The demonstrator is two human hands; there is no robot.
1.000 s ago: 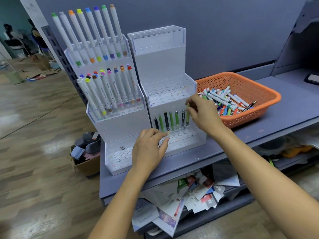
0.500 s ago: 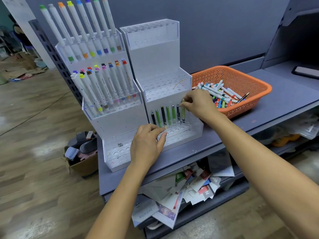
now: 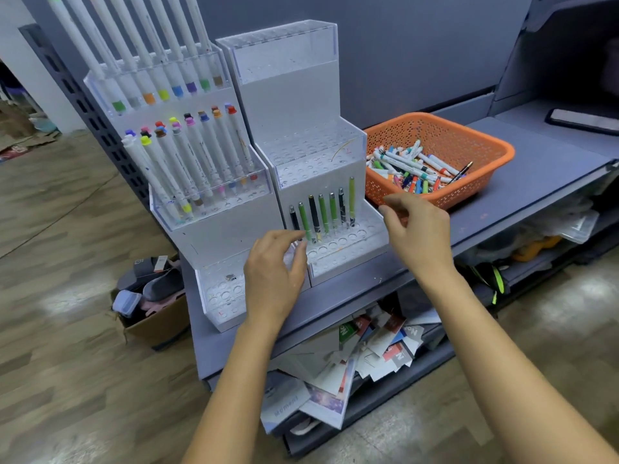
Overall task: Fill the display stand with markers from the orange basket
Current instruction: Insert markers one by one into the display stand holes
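— How far along are we?
— Barely begun, we'd say. The display stand point(image 3: 294, 95) has two bare upper tiers and one row of seven pens point(image 3: 323, 212) in the lowest.
— And the orange basket point(image 3: 452, 139)?
— It's just right of the stand, with markers point(image 3: 408, 165) heaped inside. Our right hand point(image 3: 418, 229) hovers empty and loose-fingered near its front rim. Our left hand point(image 3: 274, 272) rests on the stand's front.

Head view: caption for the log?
Empty right hand beside seven pens standing in the display stand; left hand rests on its front; markers lie in the orange basket.

Basket point(image 3: 475, 135) right of display stand point(image 3: 321, 155) on shelf point(image 3: 536, 169); markers point(image 3: 412, 169) in basket
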